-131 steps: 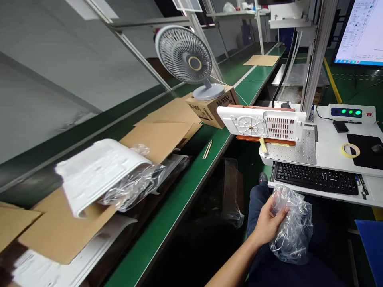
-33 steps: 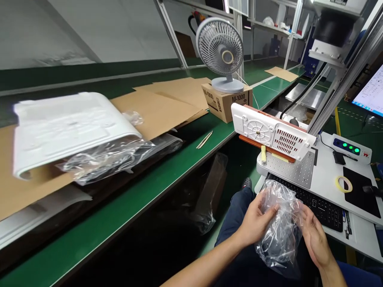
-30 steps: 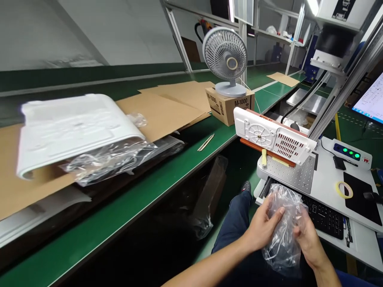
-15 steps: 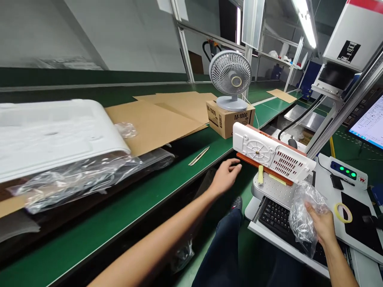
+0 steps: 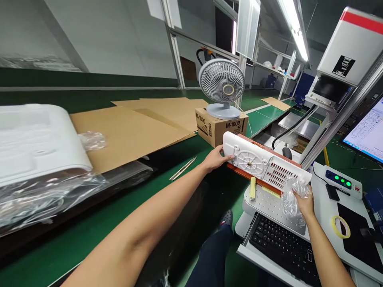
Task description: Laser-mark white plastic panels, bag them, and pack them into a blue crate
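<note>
A white plastic panel [image 5: 263, 169] with a round spoked pattern and a slotted grille stands on edge against an orange-red fixture [image 5: 243, 174]. My left hand [image 5: 216, 158] grips the panel's left end, thumb on its front face and fingers behind. At the opposite end, my right hand [image 5: 305, 202] is closed on a crumpled clear plastic bag [image 5: 291, 201] and reaches the panel's right edge; whether it also grips the panel is hard to see. The fixture sits above a perforated metal plate [image 5: 263, 200], with yellow tape [image 5: 253, 188] on its front.
Below the plate is a keyboard [image 5: 275, 241] on a tray. A tape roll [image 5: 340, 227] and a control box [image 5: 342, 181] lie right. On the green bench are a fan [image 5: 222, 81] on a carton [image 5: 206, 131], cardboard sheets [image 5: 134, 127], tweezers [image 5: 183, 168] and a large white cover [image 5: 38, 143].
My left hand has moved up onto the panel's left end and closed on it. My right hand has carried the plastic bag up against the panel's right end. The camera view has shifted slightly.
</note>
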{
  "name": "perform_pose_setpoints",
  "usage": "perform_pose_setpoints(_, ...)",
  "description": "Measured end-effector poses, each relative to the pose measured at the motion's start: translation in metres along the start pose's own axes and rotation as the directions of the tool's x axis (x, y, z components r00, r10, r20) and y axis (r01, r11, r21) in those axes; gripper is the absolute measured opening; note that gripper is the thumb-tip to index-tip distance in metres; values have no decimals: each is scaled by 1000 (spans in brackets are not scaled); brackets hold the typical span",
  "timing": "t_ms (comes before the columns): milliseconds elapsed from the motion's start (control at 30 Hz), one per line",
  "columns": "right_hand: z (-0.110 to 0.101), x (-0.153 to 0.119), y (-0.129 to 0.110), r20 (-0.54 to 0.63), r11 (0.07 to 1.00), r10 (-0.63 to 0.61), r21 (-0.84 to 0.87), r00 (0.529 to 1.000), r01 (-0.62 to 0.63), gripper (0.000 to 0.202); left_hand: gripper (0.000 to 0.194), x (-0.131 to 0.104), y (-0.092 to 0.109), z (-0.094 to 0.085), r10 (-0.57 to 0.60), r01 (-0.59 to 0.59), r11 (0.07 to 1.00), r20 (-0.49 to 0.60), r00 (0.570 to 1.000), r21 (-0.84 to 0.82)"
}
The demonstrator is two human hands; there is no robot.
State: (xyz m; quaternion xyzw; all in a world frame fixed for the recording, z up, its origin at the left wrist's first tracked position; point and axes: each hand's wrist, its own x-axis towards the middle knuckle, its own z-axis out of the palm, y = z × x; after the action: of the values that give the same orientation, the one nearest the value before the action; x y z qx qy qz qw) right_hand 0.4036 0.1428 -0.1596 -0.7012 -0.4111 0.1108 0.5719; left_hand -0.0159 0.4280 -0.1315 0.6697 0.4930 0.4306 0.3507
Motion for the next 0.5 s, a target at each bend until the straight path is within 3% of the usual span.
perform_pose_setpoints(133, 9, 5, 2, 65, 999, 25, -37, 998, -23, 67, 92, 5, 3, 3, -7, 6, 1000, 7, 1000, 30)
perform_pose_setpoints(500, 16, 6, 3, -32, 990, 43, -130, 999, -46, 53, 81, 3, 13, 4, -20, 23, 995, -32, 999, 96)
